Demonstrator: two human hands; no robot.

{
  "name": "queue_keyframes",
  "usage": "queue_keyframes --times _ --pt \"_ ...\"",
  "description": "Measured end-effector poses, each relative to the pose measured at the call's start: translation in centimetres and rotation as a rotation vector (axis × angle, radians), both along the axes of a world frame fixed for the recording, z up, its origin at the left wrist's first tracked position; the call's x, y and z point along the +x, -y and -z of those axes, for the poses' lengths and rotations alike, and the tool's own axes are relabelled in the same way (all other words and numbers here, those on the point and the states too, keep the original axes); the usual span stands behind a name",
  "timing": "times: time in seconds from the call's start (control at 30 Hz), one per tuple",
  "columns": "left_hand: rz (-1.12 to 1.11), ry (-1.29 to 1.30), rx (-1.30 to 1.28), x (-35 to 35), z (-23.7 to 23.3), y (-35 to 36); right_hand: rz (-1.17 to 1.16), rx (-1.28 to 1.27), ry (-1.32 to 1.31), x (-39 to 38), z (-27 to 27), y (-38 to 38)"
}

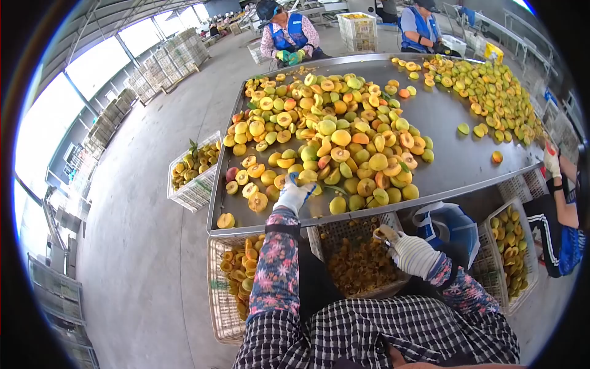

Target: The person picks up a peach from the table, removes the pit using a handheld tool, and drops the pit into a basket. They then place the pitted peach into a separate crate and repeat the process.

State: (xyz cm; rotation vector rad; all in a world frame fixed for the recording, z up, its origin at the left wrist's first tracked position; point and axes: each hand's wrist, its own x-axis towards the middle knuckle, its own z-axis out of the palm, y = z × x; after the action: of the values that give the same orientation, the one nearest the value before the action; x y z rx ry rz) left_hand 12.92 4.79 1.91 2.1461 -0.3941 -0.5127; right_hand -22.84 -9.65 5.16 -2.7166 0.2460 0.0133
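Observation:
On the near edge of the metal table (362, 212), my left hand (293, 195), in a white glove with blue fingertips, reaches into a heap of yellow peaches (344, 138), many cut in half. Its fingers are curled about a peach (306, 177) at the heap's edge; part of the grip is hidden. Lower and to the right, my right hand (416, 254), in a striped white glove, is closed on a small tool (387, 235) with a tan end and a bit of metal. It hangs above a crate (402, 288) of brown pits and scraps.
Crates of peach halves stand below left (215, 307) and right (531, 280), with a blue bucket (452, 227) between. Another crate (190, 200) sits left of the table. Co-workers stand across the table (289, 34), (421, 31) and at the right (562, 215).

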Motion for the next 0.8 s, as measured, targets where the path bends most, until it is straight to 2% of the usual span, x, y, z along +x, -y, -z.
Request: queue_keyframes --times 0.03,0.07,0.1,0.17,0.23,0.37,0.53,0.63,0.67,0.8 --pt "-0.050 -0.142 -0.272 -2.1 -2.1 -0.3 -0.005 0.006 0.038 0.1 -0.2 0.0" --pt "0.005 -0.323 -0.683 -2.1 -0.5 -0.5 -0.011 0.015 0.073 0.5 -0.7 0.0" --pt "0.033 -0.520 -0.967 -2.9 -0.3 -0.9 -0.015 0.025 0.109 1.0 -1.0 0.1" --pt "0.073 -0.786 -1.248 -6.8 -2.4 -0.4 -0.015 0.086 0.155 2.0 -1.2 0.2" --pt "0.165 -0.910 -1.359 -9.1 -2.8 0.2 0.021 0.218 0.109 3.0 -1.2 0.4" --pt "0.094 -1.041 -1.408 -11.1 -1.6 1.7 0.036 0.270 0.042 3.3 -1.6 0.2" --pt "-0.031 -1.160 -1.440 -12.4 0.5 3.3 0.096 0.363 0.208 3.5 0.2 0.6" --pt "-0.089 -1.224 -1.460 -14.2 0.5 4.2 0.131 0.410 0.195 3.8 0.7 0.9" --pt "-0.006 -1.269 -1.471 -14.5 0.6 4.1 0.132 0.410 0.156 3.8 0.5 0.9" --pt "-0.039 -1.292 -1.460 -15.1 0.9 4.7 0.099 0.339 0.182 3.9 2.6 1.5"
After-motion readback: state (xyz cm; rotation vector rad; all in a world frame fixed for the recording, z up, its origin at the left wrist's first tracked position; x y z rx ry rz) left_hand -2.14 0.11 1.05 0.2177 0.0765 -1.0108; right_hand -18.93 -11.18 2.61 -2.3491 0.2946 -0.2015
